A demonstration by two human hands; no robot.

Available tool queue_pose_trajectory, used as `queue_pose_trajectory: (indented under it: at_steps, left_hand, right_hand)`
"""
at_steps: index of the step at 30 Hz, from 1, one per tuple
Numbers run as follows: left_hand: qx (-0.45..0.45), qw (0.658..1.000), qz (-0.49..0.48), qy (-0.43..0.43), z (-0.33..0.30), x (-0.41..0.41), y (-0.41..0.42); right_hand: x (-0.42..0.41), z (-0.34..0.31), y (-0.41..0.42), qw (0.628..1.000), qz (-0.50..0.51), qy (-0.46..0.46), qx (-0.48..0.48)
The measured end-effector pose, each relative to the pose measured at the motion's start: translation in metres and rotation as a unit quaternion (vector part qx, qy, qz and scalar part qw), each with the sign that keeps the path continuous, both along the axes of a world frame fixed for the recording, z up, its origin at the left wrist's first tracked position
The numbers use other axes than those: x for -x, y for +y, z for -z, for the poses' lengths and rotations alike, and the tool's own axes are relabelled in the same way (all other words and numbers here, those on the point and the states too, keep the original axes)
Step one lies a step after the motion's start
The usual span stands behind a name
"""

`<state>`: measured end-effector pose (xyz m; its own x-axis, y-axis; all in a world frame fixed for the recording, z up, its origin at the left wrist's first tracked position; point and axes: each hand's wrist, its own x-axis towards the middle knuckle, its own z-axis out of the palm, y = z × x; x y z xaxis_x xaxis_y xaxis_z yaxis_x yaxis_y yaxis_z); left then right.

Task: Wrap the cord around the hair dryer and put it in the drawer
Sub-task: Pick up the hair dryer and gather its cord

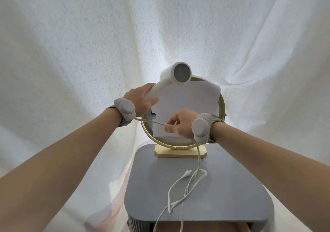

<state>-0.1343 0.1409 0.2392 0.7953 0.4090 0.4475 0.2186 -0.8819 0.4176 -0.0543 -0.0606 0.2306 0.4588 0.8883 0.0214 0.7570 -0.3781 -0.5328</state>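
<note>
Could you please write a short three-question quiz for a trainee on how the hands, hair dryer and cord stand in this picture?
1. True or false: the cord is already wound around the hair dryer.
2. Which hand grips the dryer's handle?
A. the left hand
B. the right hand
C. neither
3. Fill in: behind the hands, a round ____ with a gold rim stands on the grey cabinet.

Key:
1. False: most of the cord lies in loose loops on the cabinet top, with its plug resting there too.
2. A: the right hand pinches the cord instead.
3. mirror
</note>
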Motion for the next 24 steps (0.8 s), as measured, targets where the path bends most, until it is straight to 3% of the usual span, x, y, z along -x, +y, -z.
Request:
queue_pose_trajectory:
  at_steps: [7,14,19,24]
  left_hand:
    - [-0.033,0.999,0.0,-0.004,0.001,-0.004,-0.005]
    - [-0.045,0.999,0.009,0.015,0.008,-0.008,-0.019]
    - [-0.077,0.994,0.027,0.07,0.02,-0.007,-0.025]
    - [-0.04,0.988,0.059,0.135,0.028,-0.009,-0.029]
  right_hand:
    - [-0.029,-0.006,-0.024,0.996,0.022,-0.081,-0.009]
    - [-0.037,-0.01,-0.033,0.975,-0.027,-0.206,-0.075]
    - [-0.039,-0.004,-0.036,0.956,-0.027,-0.27,-0.108]
    - [-0.041,-0.006,-0.033,0.948,-0.028,-0.298,-0.113]
